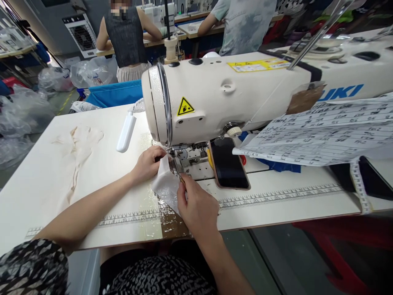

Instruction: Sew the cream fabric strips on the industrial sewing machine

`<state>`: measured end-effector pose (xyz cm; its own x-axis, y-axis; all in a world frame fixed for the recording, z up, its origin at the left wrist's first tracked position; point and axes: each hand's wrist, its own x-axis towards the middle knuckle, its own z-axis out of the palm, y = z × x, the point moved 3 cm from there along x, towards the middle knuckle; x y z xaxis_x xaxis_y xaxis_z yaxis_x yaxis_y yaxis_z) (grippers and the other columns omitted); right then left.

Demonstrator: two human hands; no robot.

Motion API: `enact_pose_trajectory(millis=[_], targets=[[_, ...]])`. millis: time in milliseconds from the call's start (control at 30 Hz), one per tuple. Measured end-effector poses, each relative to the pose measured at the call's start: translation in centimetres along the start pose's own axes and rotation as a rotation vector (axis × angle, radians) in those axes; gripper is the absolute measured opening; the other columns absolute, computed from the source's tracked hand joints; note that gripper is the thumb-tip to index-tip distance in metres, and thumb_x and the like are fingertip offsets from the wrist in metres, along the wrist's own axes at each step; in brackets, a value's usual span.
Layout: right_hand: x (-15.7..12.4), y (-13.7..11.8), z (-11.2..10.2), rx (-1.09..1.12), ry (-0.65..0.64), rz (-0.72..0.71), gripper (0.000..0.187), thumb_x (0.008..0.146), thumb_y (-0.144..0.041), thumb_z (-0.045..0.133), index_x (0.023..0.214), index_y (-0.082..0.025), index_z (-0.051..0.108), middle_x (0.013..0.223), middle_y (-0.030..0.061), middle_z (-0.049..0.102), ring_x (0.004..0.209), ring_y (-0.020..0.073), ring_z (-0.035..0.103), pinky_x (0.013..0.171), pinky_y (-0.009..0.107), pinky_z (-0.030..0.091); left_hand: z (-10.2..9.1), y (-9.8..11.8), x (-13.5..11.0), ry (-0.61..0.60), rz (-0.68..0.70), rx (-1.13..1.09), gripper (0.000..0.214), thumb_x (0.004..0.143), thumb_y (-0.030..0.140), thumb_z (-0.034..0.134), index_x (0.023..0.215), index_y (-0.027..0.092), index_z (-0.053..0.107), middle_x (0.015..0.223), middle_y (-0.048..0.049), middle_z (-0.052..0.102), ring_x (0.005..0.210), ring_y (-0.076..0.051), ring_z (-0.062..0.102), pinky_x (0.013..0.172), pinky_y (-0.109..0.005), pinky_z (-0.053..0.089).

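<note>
A piece of white fabric (164,184) lies at the needle end of a sewing machine (196,94). My left hand (149,162) is closed on the fabric's upper left edge, close beside the needle area. My right hand (198,203) is closed around a slim metal tool (177,167), which looks like tweezers or small snips. Its tip points up toward the presser foot, along the fabric's right edge. The exact tip contact is hidden.
A phone (230,164) lies right of the needle plate, under hanging written sheets (322,131). Sheer fabric scraps (76,155) and a white handheld device (126,132) are on the table's left. A ruler strip (276,196) runs along the front. Two people sit beyond.
</note>
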<state>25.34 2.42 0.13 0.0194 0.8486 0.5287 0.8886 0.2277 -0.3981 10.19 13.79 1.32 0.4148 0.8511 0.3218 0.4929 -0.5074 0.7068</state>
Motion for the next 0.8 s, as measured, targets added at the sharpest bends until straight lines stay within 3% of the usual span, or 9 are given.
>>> enact_pose_trajectory(millis=[167,333,700,800], targets=[[0.05,-0.02,-0.28,0.040,0.060,-0.011,0.031,0.097,-0.020,0.040,0.108,-0.011,0.068,0.087,0.0035,0.076,0.062,0.0141,0.067,0.052,0.025,0.038,0.03,0.01,-0.04,-0.001,-0.006,0.004,0.034,0.091,0.045,0.058,0.074,0.017,0.065,0.083,-0.0041,0.065,0.078,-0.017,0.059,0.068,-0.030,0.046],[0.21,-0.07,-0.04,-0.003,0.037,-0.024,0.032,0.098,-0.021,0.039,0.106,-0.013,0.068,0.082,0.0023,0.075,0.060,0.0144,0.066,0.051,0.025,0.037,0.02,-0.04,-0.15,-0.011,-0.007,0.019,0.030,0.091,0.044,0.058,0.079,0.017,0.067,0.084,-0.0041,0.064,0.079,-0.016,0.058,0.069,-0.030,0.045],[0.14,-0.30,0.01,-0.053,0.035,-0.051,0.032,0.100,-0.020,0.037,0.110,-0.012,0.066,0.090,0.0061,0.076,0.063,0.0150,0.068,0.052,0.024,0.041,0.53,0.38,-0.25,-0.026,0.112,0.256,0.008,0.083,0.018,0.053,0.088,0.018,0.059,0.089,-0.0058,0.062,0.084,-0.020,0.054,0.072,-0.034,0.047],[0.12,-0.32,0.01,-0.056,0.034,-0.048,0.032,0.100,-0.020,0.037,0.111,-0.012,0.066,0.090,0.0061,0.076,0.062,0.0147,0.067,0.052,0.024,0.042,0.50,0.13,-0.19,-0.013,0.111,0.241,0.005,0.084,0.019,0.053,0.085,0.018,0.058,0.087,-0.0050,0.062,0.084,-0.019,0.054,0.073,-0.034,0.047]])
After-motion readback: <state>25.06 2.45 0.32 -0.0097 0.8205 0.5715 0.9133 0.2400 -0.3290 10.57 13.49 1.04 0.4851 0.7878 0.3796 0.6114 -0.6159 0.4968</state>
